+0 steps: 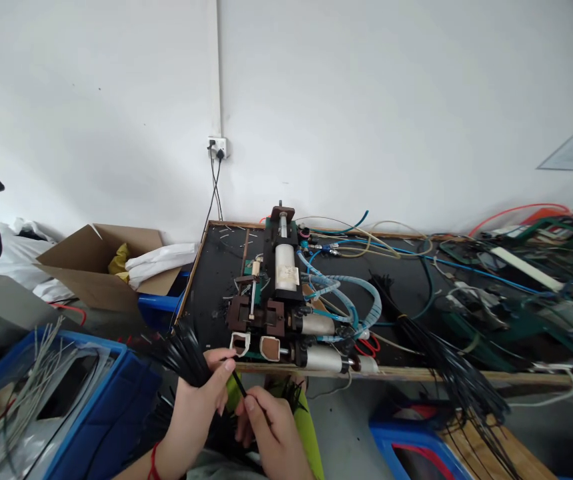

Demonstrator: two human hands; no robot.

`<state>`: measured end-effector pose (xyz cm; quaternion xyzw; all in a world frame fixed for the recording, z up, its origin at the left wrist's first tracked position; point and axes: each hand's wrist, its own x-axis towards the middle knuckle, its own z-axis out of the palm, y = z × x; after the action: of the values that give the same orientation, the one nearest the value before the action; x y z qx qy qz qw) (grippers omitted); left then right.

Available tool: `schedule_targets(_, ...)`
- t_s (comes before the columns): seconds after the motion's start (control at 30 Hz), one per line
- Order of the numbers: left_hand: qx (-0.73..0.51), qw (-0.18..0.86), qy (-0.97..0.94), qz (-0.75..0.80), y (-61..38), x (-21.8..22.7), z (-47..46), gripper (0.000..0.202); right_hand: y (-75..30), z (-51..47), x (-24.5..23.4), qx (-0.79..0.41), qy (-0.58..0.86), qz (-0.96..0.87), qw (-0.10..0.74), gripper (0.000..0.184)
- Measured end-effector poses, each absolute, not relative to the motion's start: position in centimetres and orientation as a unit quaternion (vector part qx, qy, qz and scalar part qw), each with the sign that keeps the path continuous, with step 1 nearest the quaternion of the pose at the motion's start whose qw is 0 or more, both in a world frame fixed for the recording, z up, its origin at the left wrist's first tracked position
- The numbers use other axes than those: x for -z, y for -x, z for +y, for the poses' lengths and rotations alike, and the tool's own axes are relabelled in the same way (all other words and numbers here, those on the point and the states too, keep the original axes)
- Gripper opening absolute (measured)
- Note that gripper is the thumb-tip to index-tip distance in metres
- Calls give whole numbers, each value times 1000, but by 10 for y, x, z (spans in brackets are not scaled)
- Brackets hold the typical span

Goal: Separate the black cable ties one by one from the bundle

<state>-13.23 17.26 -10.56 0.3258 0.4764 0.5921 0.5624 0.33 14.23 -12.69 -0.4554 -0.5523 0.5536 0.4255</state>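
Observation:
At the near edge of the bench, my left hand point(199, 403) is closed, thumb against fingers. A bundle of black cables point(186, 353) fans out behind it, and a single black cable point(239, 383) runs from its fingertips to my right hand point(276, 430). The right thumb and fingers pinch that cable. Just beyond my fingertips stands a pneumatic machine point(286, 267) with brown metal jaws, silver cylinders and blue air hoses. Two pale-edged pads point(269, 349) sit at its front, near the left fingertips. How much of the bundle the left hand grips is partly hidden.
Another tied bundle of black cables point(446, 360) hangs over the bench edge at right. More green machinery point(511, 320) stands beyond it. A blue crate point(111, 393) with pale wires is at lower left, a cardboard box point(101, 260) behind. A blue stool-like frame point(391, 440) is lower right.

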Motion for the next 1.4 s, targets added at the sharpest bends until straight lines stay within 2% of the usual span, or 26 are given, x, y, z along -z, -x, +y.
schedule_targets(0.1,-606,579,-304,453,131,96,173,51,9,142,147,-648,384,-375,541,46)
schedule_targets(0.17,-617,589,-291,433,130,91,173,49,19,145,151,-688,316,-252,603,44)
schedule_targets(0.23,-623,598,-284,416,130,90,172,43,27,149,148,-721,259,-163,622,38)
schedule_targets(0.33,-622,615,-285,391,132,93,171,41,32,155,138,-756,209,-89,614,30)
schedule_targets(0.57,-617,655,-274,339,139,97,175,47,37,167,129,-788,168,-35,591,31)
schedule_targets(0.77,-617,604,-289,414,139,92,174,42,40,166,130,-792,161,-21,589,25)
schedule_targets(0.87,-605,587,-308,441,139,91,171,44,39,166,131,-795,167,-19,584,29)
schedule_targets(1.07,-596,590,-297,457,140,93,170,47,38,168,133,-789,185,-29,585,31)
schedule_targets(1.3,-615,577,-263,468,140,97,172,31,40,168,131,-790,181,-34,584,30)
schedule_targets(1.4,-613,596,-261,448,138,93,171,35,40,170,130,-784,194,-56,587,29)
